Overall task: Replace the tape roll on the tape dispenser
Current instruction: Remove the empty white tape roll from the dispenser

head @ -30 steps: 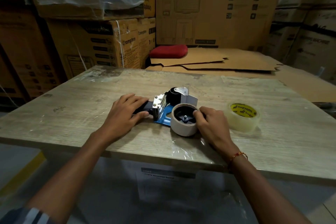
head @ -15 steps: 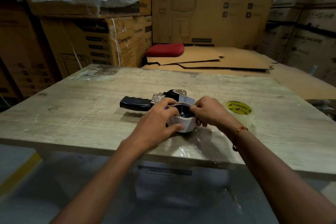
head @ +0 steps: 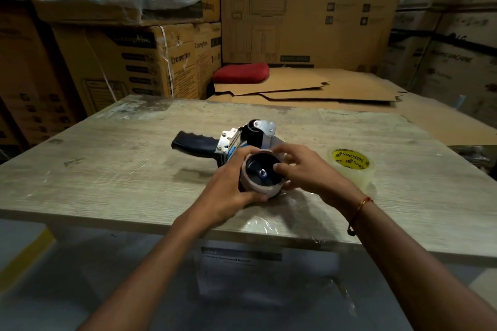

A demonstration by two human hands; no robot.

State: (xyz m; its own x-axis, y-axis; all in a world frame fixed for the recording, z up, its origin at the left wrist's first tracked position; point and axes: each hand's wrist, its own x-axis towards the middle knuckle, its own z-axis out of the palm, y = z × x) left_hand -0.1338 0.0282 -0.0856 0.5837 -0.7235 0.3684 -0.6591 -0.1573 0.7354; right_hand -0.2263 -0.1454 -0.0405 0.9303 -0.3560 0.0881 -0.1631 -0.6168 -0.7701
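Observation:
The tape dispenser [head: 242,137] lies on its side on the wooden table [head: 121,169], black handle [head: 193,142] pointing left. An empty cardboard core [head: 258,188] sits on its black spool. My left hand [head: 231,191] grips the core from the left and below. From the right, my right hand [head: 304,169] holds the core, fingers curled over its rim. A new roll of clear tape [head: 352,166] with a yellow label lies flat on the table, right of my right hand.
Crumpled clear film [head: 269,220] lies on the table's near edge under my hands. Flattened cardboard sheets [head: 309,88] and a red cushion [head: 242,72] lie behind the table. Stacked cartons [head: 134,62] wall in the back and left.
My left hand left the handle and moved right onto the core. Both hands now hold the core, and the dispenser has tilted slightly with the spool facing up toward me.

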